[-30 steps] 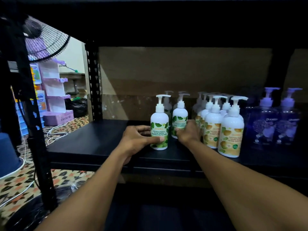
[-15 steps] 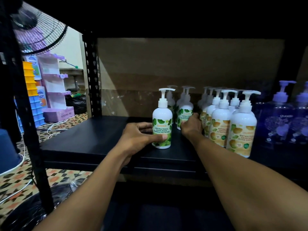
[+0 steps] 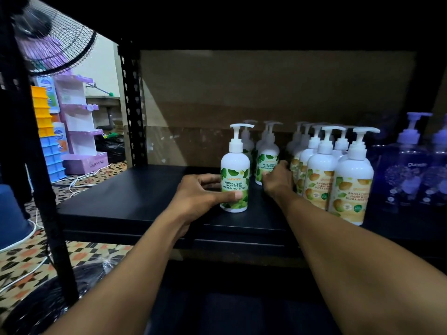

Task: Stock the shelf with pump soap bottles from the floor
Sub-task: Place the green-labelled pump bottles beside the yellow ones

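The green-leaf bottle (image 3: 235,174) reads "ANTIBACTERIAL HAND WASH MAXIMUM PROTECTION" — the purple display stand (image 3: 85,163), "FOLLOW ME".

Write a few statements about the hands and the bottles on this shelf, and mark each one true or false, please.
1. The left hand grips the front green-leaf bottle, which stands upright on the shelf. True.
2. The right hand holds a purple bottle. False: it grips the rear green-leaf bottle; the purple bottles stand untouched at the far right.
3. The orange-label bottles stand between the green-leaf ones and the purple ones. True.
4. More bottles stand left of the front green-leaf bottle. False: all the others are behind it or to its right.
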A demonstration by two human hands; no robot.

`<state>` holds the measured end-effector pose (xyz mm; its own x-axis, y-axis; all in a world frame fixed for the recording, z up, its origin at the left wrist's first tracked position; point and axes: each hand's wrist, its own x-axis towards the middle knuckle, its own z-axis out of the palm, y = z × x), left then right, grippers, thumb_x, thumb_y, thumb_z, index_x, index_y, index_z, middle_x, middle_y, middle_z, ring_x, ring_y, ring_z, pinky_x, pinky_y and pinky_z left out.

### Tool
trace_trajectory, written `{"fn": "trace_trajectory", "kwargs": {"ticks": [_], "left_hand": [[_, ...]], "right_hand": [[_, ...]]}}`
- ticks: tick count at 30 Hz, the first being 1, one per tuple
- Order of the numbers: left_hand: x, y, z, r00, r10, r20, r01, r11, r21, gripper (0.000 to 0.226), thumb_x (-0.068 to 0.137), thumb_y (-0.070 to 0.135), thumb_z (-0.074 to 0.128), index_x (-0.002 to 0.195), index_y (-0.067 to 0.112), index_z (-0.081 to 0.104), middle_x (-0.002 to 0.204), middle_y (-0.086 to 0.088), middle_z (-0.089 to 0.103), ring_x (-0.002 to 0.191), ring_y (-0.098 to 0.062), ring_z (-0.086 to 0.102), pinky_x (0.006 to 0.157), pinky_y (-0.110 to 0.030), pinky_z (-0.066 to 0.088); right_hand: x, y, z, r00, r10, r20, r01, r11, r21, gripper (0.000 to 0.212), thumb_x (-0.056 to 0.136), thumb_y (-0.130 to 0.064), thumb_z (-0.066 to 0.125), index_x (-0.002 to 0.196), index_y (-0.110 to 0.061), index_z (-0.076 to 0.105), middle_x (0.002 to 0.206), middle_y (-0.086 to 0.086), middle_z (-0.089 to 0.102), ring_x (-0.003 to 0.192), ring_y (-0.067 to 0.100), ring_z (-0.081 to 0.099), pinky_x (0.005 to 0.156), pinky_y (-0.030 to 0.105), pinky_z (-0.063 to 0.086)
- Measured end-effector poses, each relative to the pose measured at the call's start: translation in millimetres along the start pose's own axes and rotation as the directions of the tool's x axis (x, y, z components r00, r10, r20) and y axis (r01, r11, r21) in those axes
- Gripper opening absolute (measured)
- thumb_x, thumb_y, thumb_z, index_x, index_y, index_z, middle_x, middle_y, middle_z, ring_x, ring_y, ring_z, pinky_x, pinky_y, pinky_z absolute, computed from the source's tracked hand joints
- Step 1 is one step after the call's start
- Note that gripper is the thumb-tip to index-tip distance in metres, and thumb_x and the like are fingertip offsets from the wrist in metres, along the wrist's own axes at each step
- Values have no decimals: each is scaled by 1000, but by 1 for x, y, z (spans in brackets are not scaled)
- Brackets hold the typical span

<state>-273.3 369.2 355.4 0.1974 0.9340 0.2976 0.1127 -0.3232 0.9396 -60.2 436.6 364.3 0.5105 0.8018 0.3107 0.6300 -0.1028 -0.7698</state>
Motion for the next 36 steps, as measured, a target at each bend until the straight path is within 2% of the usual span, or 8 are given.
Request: {"fn": "trace_trajectory", "kwargs": {"ticks": [4, 8, 14, 16, 20, 23, 29, 36], "left_hand": [[0, 0, 0, 1000, 6, 2, -6, 1000, 8, 55, 59, 26, 100, 109, 16, 80, 102, 4, 82, 99, -10, 78, 95, -29, 59], [0, 1, 1, 1000, 24, -12, -24, 999, 40, 43, 65, 23, 99, 104, 22, 80, 100, 5, 82, 96, -8, 78, 90, -24, 59], [-5, 2, 1, 999, 38, -30, -37, 998, 53, 61, 69, 16, 97, 124, 16, 71, 108, 0, 80, 94, -8, 78, 81, -19, 59], [-9, 4, 2, 997, 59, -39, -56, 995, 76, 56, 72, 16, 95, 121, 21, 69, 108, 1, 79, 94, -7, 77, 82, -20, 60], [-10, 2, 4, 996, 77, -33, -71, 985, 159, 54, 75, 22, 94, 123, 23, 69, 114, 2, 77, 99, -5, 74, 90, -23, 60], [-3, -2, 3, 998, 58, -21, -53, 979, 194, 66, 74, 27, 94, 133, 18, 66, 119, 0, 76, 106, -11, 73, 97, -31, 59], [45, -7, 19, 1000, -4, -25, 10, 971, 238, 69, 77, 19, 93, 137, 14, 58, 121, -6, 74, 110, -19, 72, 100, -39, 58], [117, -36, 45, 989, -13, -149, 36, 987, 156, 56, 73, 16, 96, 118, 13, 62, 120, -12, 74, 107, -23, 73, 96, -43, 61]], "right_hand": [[-3, -1, -2, 1000, 1, 24, -1, 1000, -3, 59, 95, -16, 68, 141, 3, 36, 140, 28, 53, 127, 43, 54, 100, 42, 44], [-23, -1, -10, 994, -25, 108, 40, 989, -139, 84, 97, -16, 64, 156, 6, 9, 150, 29, 43, 135, 43, 47, 107, 41, 40], [-79, -2, -44, 963, -87, 256, 158, 950, -268, 100, 95, -21, 64, 158, 4, -10, 161, 23, 28, 144, 39, 37, 113, 37, 35], [-96, 1, -56, 949, -90, 303, 185, 935, -303, 92, 97, -26, 59, 160, 1, -3, 160, 21, 31, 142, 38, 40, 112, 38, 37], [-120, 11, -74, 866, -210, 454, 420, 798, -433, 51, 105, -41, 32, 143, -10, 47, 148, 15, 50, 130, 33, 51, 106, 42, 41], [-123, 19, -85, 816, -300, 494, 537, 710, -457, 57, 107, -50, 23, 151, -19, 43, 158, 7, 42, 140, 27, 43, 112, 42, 37], [-128, 27, -82, 831, -394, 393, 554, 643, -528, 55, 105, -50, 21, 149, -26, 45, 146, 0, 52, 128, 21, 49, 88, 36, 39], [-128, 29, -75, 845, -422, 328, 533, 622, -574, 55, 104, -50, 21, 147, -27, 46, 141, -3, 54, 123, 18, 52, 77, 33, 32]]}}
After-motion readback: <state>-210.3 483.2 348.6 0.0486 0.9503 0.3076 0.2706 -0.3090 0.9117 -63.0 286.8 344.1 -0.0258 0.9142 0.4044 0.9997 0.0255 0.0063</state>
